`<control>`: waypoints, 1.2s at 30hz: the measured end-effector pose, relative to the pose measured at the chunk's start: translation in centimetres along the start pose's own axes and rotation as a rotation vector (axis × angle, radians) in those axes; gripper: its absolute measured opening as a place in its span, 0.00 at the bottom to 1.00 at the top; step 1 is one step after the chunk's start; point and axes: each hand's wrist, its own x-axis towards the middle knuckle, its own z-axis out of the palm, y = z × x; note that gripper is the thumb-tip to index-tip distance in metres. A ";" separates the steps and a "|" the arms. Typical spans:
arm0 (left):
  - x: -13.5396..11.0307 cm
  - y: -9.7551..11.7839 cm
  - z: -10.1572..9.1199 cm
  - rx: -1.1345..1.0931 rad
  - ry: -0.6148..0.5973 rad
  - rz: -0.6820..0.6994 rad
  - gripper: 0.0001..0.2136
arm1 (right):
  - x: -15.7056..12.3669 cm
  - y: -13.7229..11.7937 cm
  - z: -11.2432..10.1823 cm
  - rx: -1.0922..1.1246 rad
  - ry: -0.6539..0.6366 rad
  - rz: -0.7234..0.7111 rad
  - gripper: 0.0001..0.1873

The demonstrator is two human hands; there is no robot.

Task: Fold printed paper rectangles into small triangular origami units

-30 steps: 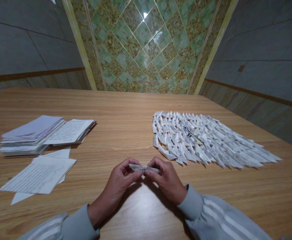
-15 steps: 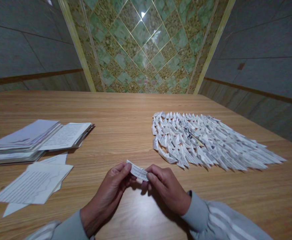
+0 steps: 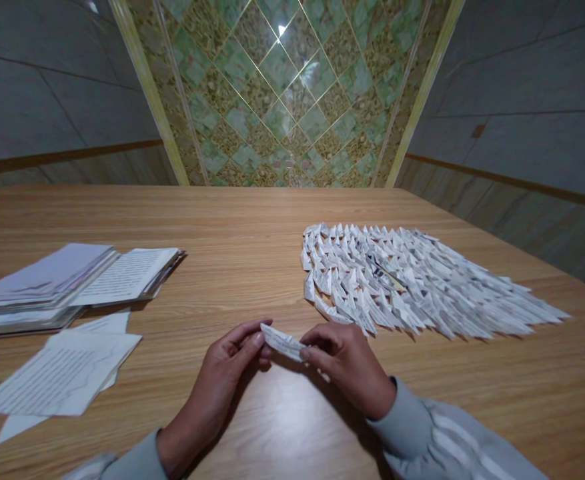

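Note:
Between my hands is a small folded strip of printed paper (image 3: 283, 343), narrow and slightly tilted down to the right. My left hand (image 3: 235, 357) pinches its left end between thumb and fingers. At the right end, my right hand (image 3: 345, 357) grips it with thumb and forefinger. Rows of small folded paper boats (image 3: 402, 287) stand packed together on the table, beyond my right hand. The undersides of both hands and some fingertips are hidden.
The wooden table (image 3: 232, 220) reaches to a tiled wall. On the left lie stacks of paper sheets (image 3: 47, 270) and printed pages (image 3: 127, 275). Nearer me, a few loose printed sheets (image 3: 62, 373) overlap.
The folded paper has shifted slightly right and turned a little in my fingers. My right hand has moved a bit to the right. The view has shifted slightly.

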 end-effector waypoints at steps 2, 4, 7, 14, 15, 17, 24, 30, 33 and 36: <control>0.1 0.0 0.0 0.031 0.014 0.017 0.19 | 0.1 0.4 -0.5 -0.101 0.034 0.069 0.05; 0.1 0.2 0.2 0.077 0.015 0.025 0.18 | 0.2 0.9 -1.0 -0.181 0.076 0.105 0.07; 0.0 0.5 0.4 0.149 0.010 0.028 0.17 | 0.1 1.5 -1.4 -0.313 0.121 0.158 0.10; -0.3 0.7 0.6 0.227 -0.007 0.034 0.14 | 0.0 1.7 -1.0 -0.521 0.127 0.207 0.05; -0.3 0.6 0.6 0.229 -0.010 0.034 0.13 | 0.0 1.7 -0.9 -0.538 0.126 0.208 0.04; -0.2 0.6 0.6 0.234 -0.017 0.033 0.13 | 0.2 1.7 -0.7 -0.567 0.131 0.217 0.05; -0.2 0.5 0.5 0.255 -0.028 0.029 0.12 | 0.5 1.9 -0.2 -0.635 0.146 0.253 0.05; -0.3 0.6 0.4 0.261 -0.035 0.035 0.11 | 0.4 1.8 -0.2 -0.679 0.128 0.240 0.05; -0.3 0.7 0.6 0.261 -0.036 0.042 0.11 | 0.2 1.4 -0.5 -0.702 0.117 0.219 0.04; -0.4 1.0 0.8 0.264 -0.038 0.051 0.10 | 0.1 1.1 -0.6 -0.724 0.113 0.205 0.04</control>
